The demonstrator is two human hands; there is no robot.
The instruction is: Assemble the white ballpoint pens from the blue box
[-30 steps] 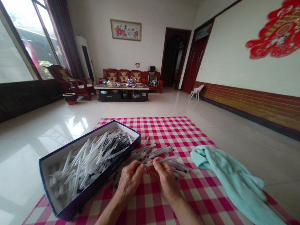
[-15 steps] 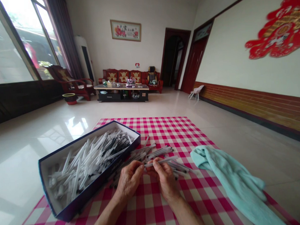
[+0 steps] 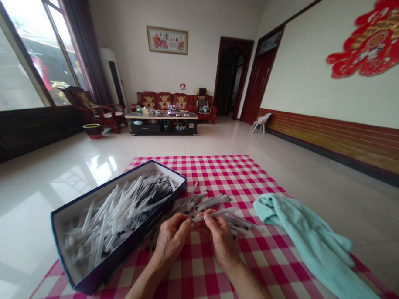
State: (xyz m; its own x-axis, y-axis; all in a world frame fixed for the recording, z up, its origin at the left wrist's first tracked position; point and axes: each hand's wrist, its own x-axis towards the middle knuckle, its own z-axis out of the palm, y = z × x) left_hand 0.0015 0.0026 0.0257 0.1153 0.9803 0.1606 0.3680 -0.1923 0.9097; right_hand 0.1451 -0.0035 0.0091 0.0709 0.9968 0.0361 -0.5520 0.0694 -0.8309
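My left hand (image 3: 172,240) and my right hand (image 3: 219,239) come together low on a pink-and-white checked cloth (image 3: 216,170). Between them lies a thin white plastic pen (image 3: 215,215): my right fingers pinch it, and my left fingertips meet its near end. Further loose pens (image 3: 212,202) lie just beyond my hands, with more beside my right hand. To the left stands a long dark blue box (image 3: 120,224) with a white inside, heaped with several white pens with black ends. Its near wall is close to my left hand.
A crumpled pale teal towel (image 3: 304,237) lies on the cloth to the right. Beyond the cloth, a glossy tiled floor (image 3: 56,172) runs to a low coffee table (image 3: 162,123) and a red wooden sofa (image 3: 171,101) at the far wall.
My hands and the pen stay in nearly the same position. The view has shifted and levelled slightly, so the box and room sit a little differently in the frame.
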